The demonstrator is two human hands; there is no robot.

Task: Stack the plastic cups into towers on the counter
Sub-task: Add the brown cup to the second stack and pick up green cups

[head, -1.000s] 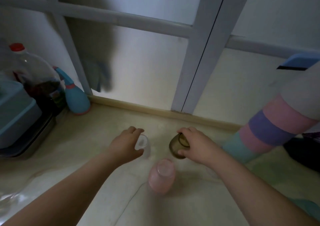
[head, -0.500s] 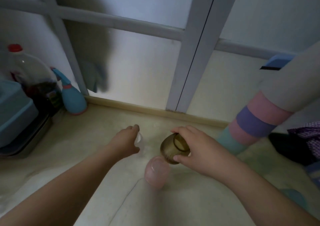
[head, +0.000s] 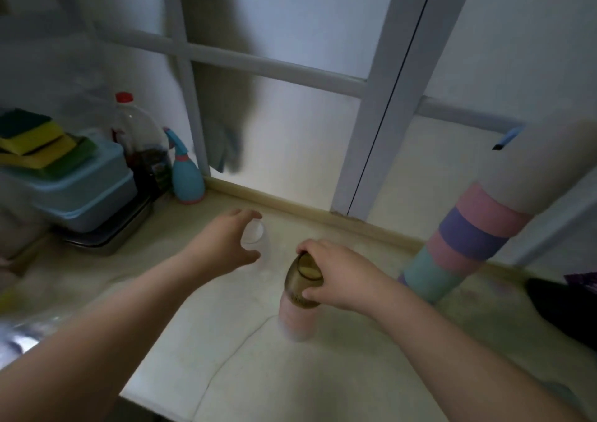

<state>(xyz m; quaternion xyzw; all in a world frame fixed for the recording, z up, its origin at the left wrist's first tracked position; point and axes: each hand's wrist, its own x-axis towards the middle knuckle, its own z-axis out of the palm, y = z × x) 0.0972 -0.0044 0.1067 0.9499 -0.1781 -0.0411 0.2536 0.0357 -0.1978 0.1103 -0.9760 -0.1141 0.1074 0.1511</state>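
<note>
Pale counter (head: 200,334) below a frosted window (head: 290,150) with grey frame. Tall banded roll in pink, purple and teal (head: 465,244) leaning at right, base on the counter. Blue lidded box (head: 80,192) on a metal tray (head: 109,237) at left, topped by yellow-green sponges (head: 38,144). Red-capped bottle (head: 139,144) behind it, label too blurred to read; blue spray bottle (head: 185,176) just beside.

Right hand (head: 336,273) gripping the brown cup (head: 302,281) from the side, fingers (head: 310,292) wrapped round its wall, thumb at the rim. Brown cup now seated upside down on top of the pink cup (head: 295,320), which stands inverted on the counter; half a second ago held tilted in the air just above and beside it.

Left hand (head: 226,247) around the clear cup (head: 255,244), fingers spread and curled, not clearly closed on it; cup on the counter left of the pink-and-brown tower, close but apart. Earlier, hand pressed closer against that cup.

No legible writing anywhere.
</note>
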